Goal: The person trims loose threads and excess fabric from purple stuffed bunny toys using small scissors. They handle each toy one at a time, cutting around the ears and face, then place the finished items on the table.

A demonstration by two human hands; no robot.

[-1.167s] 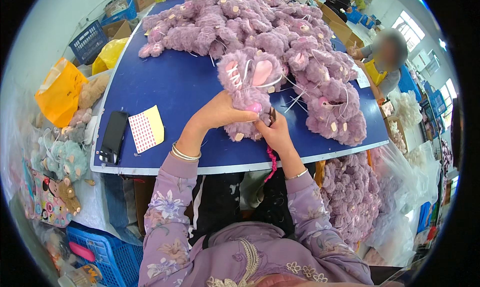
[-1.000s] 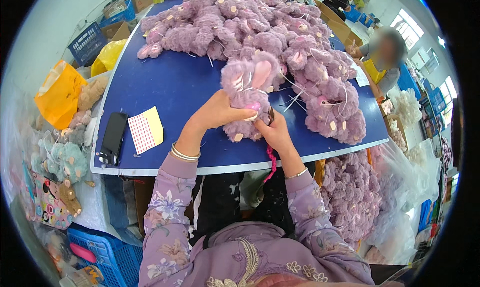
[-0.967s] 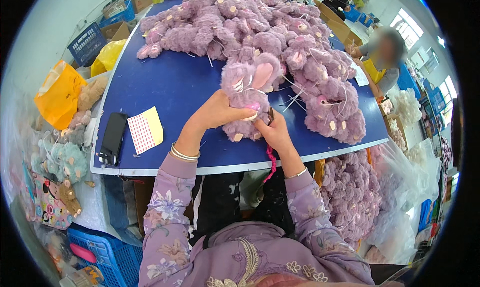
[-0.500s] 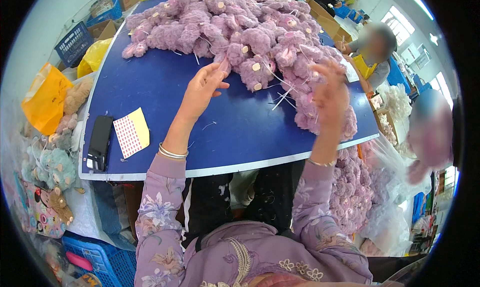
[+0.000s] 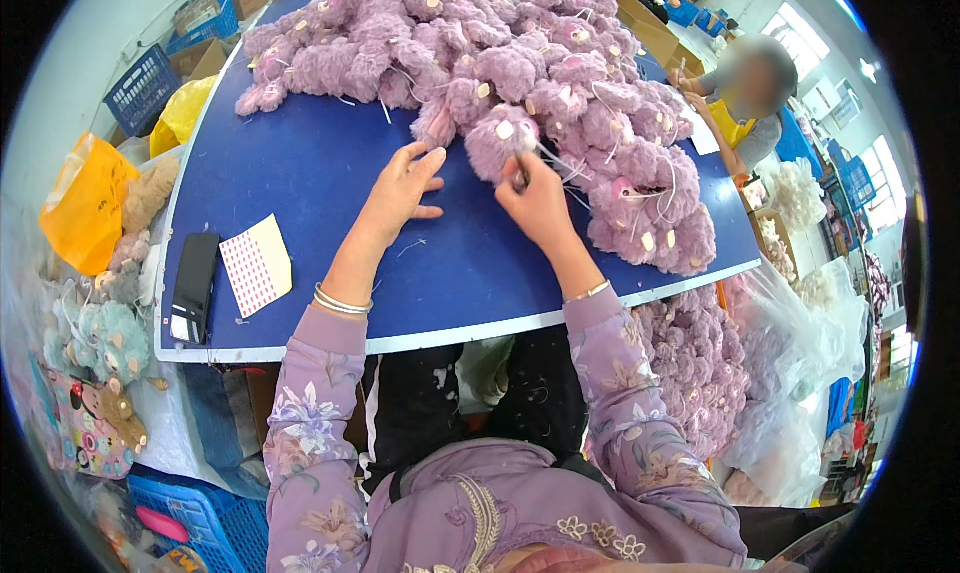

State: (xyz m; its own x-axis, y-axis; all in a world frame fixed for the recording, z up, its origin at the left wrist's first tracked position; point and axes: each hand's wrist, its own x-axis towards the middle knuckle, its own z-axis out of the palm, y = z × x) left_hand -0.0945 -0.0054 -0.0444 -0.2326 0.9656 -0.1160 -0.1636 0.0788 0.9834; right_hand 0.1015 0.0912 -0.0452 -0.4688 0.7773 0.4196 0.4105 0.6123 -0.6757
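Observation:
A large heap of fluffy purple plush toys (image 5: 370, 58) covers the far part of the blue table. White strings or ties (image 5: 570, 168) stick out from several of them. At the near edge of the heap, a round plush piece (image 5: 490, 148) with a pale patch lies just beyond my right hand (image 5: 540, 208). My right hand is closed around a small dark tool (image 5: 521, 176) whose kind is mostly hidden by the fingers; it is against or very close to the plush. My left hand (image 5: 400, 193) holds nothing, its fingers apart, just short of the heap.
A black phone (image 5: 194, 285) and a sheet of small red-and-white stickers (image 5: 256, 268) lie at the table's left. Packed purple plush (image 5: 695, 373) sits below its right edge. A co-worker (image 5: 750, 103) sits beyond the right side. Blue crates (image 5: 200, 513) stand lower left.
My right hand has come from over the right of the heap leftward to the near plush piece. My left hand has drawn back slightly from the heap, its fingers now more spread.

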